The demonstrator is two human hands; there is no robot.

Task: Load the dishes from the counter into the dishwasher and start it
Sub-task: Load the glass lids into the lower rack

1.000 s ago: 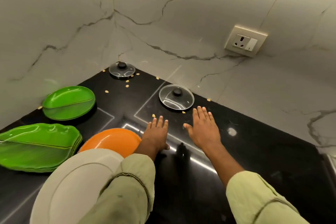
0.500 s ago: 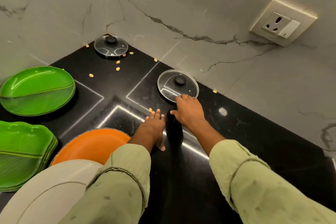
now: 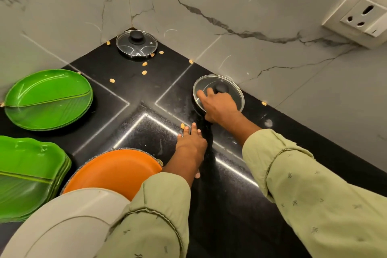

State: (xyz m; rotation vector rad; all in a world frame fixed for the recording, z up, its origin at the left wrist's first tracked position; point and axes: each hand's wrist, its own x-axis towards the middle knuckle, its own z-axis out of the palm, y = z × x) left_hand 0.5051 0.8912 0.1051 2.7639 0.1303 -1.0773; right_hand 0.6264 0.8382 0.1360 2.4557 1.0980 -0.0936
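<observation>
- A stack of green leaf-shaped plates point(image 3: 27, 176) is being carried at the far left by a polished black stone counter point(image 3: 125, 90), in which bright inlaid lines are being reflected.
- Behind that stack, a second pile of oval green plates point(image 3: 48, 98) with a leaf-rib pattern is being kept close to the left wall.
- At the near edge a white plate point(image 3: 69, 222) is being overlapped by a pale green left sleeve point(image 3: 150, 216), and is itself being laid over an orange plate point(image 3: 113, 172).
- A small glass lid point(image 3: 136, 45) with a black knob is being kept flat in the counter's far corner, where the two walls are being joined.
- Pale seeds or kernels point(image 3: 144, 72) are being left scattered over the counter, most of them near that corner lid.
- The left hand point(image 3: 191, 144) is being pressed flat on the counter, its fingers straight and close together, their tips just beside one seed.
- The right hand point(image 3: 221, 107) is being laid over a second glass lid point(image 3: 232, 92), which is lying beside the right wall; the near rim is being pinched between the thumb below and the fingers on the glass, next to its black knob.
- The room is being closed in by grey-veined marble-look wall tiles point(image 3: 272, 2).
- At the far right a white wall socket point(image 3: 364, 16) is being shown with its switch; a small mark there is too small to be read.
</observation>
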